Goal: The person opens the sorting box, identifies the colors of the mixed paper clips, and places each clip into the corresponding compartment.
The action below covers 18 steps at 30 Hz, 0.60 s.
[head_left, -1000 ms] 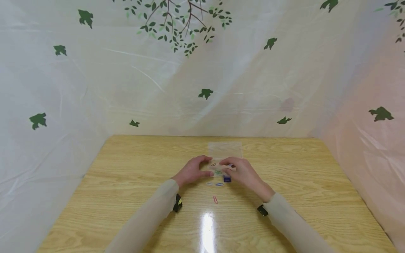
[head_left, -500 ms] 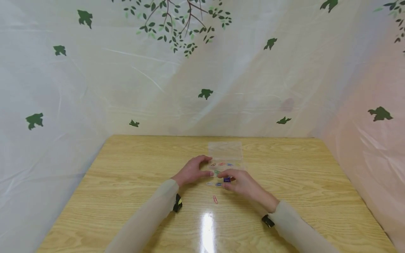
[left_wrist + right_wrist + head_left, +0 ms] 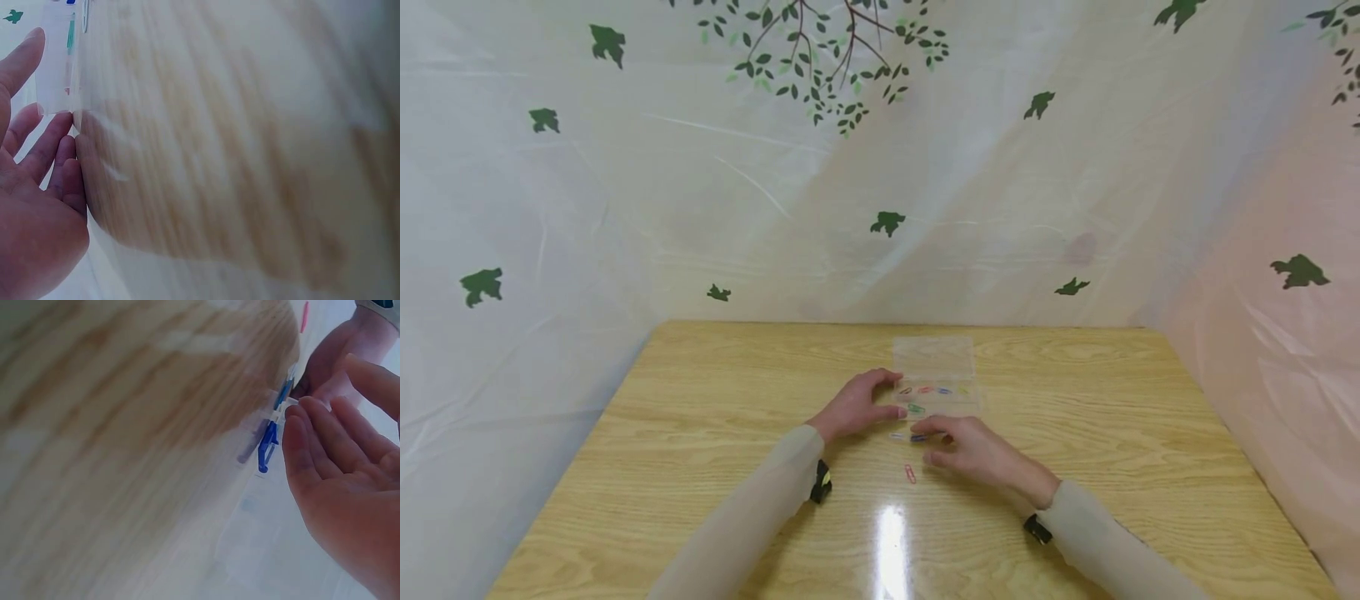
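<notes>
An open clear plastic box [image 3: 947, 408] lies on the table, its lid [image 3: 934, 357] laid back. Colored paper clips [image 3: 926, 390] sit in a row inside it, with a green paper clip [image 3: 916, 408] nearer the front. My left hand [image 3: 855, 406] holds the box's left end between thumb and fingers. Fingers parted, my right hand [image 3: 973, 448] hovers at a blue paper clip [image 3: 917, 437] on the table, partly covering it. A white paper clip [image 3: 897, 436] lies to its left, a pink one [image 3: 910, 473] nearer me. The right wrist view shows a dark blue clip-like object [image 3: 267, 447] beside the box.
The wooden table [image 3: 715, 358] extends around the box on all sides. A pale sheet with green bird and branch prints [image 3: 887, 222] hangs behind it and along both sides. Light glares on the tabletop [image 3: 892, 542] near the front.
My right hand has withdrawn from above the box toward me, coming down by the loose clips and uncovering the row inside. The left hand has stayed at the box's end.
</notes>
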{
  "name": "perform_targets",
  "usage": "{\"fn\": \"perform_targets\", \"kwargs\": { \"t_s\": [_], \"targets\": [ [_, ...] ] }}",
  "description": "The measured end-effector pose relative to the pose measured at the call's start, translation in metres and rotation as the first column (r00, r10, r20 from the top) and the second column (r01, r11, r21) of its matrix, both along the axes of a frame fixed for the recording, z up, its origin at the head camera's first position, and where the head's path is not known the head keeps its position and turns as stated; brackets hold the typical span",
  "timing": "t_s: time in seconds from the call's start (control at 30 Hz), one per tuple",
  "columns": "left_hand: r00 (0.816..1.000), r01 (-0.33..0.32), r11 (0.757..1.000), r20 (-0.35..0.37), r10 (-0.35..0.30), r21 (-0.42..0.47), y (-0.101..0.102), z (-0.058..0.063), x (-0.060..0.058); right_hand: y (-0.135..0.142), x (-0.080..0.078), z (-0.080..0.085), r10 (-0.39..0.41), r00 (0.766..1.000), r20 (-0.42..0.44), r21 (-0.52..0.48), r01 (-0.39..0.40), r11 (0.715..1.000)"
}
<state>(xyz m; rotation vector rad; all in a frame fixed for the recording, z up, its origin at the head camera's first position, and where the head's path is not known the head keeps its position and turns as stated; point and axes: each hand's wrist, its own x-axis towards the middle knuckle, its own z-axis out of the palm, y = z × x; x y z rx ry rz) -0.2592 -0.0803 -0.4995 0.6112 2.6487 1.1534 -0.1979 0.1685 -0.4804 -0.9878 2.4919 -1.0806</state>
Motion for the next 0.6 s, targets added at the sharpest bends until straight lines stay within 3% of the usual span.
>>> {"fn": "perform_targets", "kwargs": {
  "t_s": [0.33, 0.6],
  "targets": [
    [1.0, -0.008, 1.0, 0.008, 0.008, -0.003, 0.0018, 0.0019, 0.0046, 0.0, 0.002, -0.0006, 0.02, 1.0, -0.021, 0.071, -0.018, 0.997],
    [0.999, -0.023, 1.0, 0.026, 0.023, 0.001, 0.0022, 0.0013, 0.0054, 0.0052, 0.004, 0.0005, 0.027, 1.0, 0.005, 0.055, -0.027, 0.998]
  ]
}}
